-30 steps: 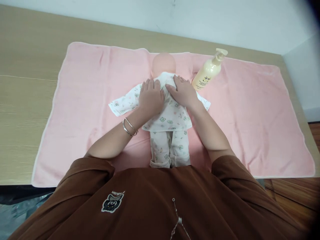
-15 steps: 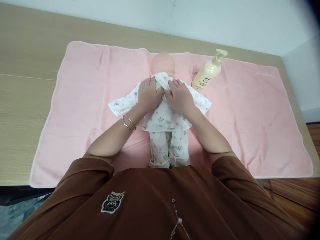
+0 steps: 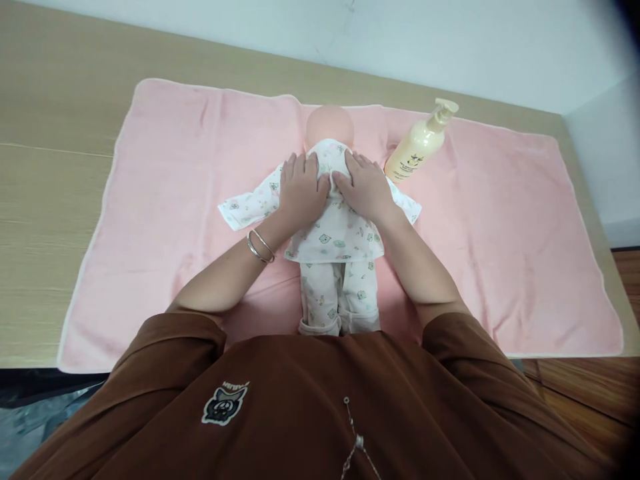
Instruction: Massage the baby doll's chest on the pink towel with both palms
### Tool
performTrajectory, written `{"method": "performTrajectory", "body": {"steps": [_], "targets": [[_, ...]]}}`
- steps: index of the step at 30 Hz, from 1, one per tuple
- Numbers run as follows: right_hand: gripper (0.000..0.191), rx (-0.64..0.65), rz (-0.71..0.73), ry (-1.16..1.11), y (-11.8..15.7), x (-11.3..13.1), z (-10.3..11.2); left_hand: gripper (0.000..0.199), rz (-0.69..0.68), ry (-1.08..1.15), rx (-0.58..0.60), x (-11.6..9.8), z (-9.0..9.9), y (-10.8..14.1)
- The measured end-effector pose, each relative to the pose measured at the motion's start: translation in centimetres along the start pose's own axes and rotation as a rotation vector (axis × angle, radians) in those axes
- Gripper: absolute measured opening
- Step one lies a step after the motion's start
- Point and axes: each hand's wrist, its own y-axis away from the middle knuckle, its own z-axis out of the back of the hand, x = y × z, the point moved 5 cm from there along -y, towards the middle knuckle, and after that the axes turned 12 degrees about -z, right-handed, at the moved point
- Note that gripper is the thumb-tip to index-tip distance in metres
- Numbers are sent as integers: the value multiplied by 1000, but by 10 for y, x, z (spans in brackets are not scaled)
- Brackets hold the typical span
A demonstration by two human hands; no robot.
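A bald, peach-coloured baby doll lies on a pink fleecy blanket over a pale wood-toned bench, its face out of sight. Both hands rest on its white, print-patterned cloth top: the left hand and the right hand are spread flat, thumbs close together, neither grip closed around anything.

The loose cloth is the likeliest trouble: sideways pressure could ruck it up or drag the collar, which already overlaps the lower head. Pressing unevenly might roll the doll or wrinkle the blanket beneath. The cream-yellow pump bottle stands just beyond the right hand, near the right sleeve; an outward sweep could knock it over, since soft fabric gives poor footing. The silver metal bangles on the left wrist might snag the sleeve lying near them.
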Motion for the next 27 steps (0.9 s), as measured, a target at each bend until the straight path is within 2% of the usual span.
{"method": "performTrajectory", "body": {"steps": [4,10,12,16,20,22,27], "targets": [[74,-1,25,-35,-6,-6,0,65,-6,-12,-12,-5,-1,4],[66,-69,27,38,15,8,-1,65,30,14,33,27,-8,-17],[65,-81,39,43,18,12,-2,66,40,-6,28,30,-7,-19],[71,-33,-7,0,2,0,-3,68,-19,-39,-2,9,0,-4],[74,2,-2,-64,-15,-12,-1,70,-53,-40,51,-10,1,10],[72,-4,12,-46,-10,-10,1,72,-52,-29,54,-6,0,6],[68,-45,59,98,31,16,7,74,-12,38,83,26,-8,-17]]}}
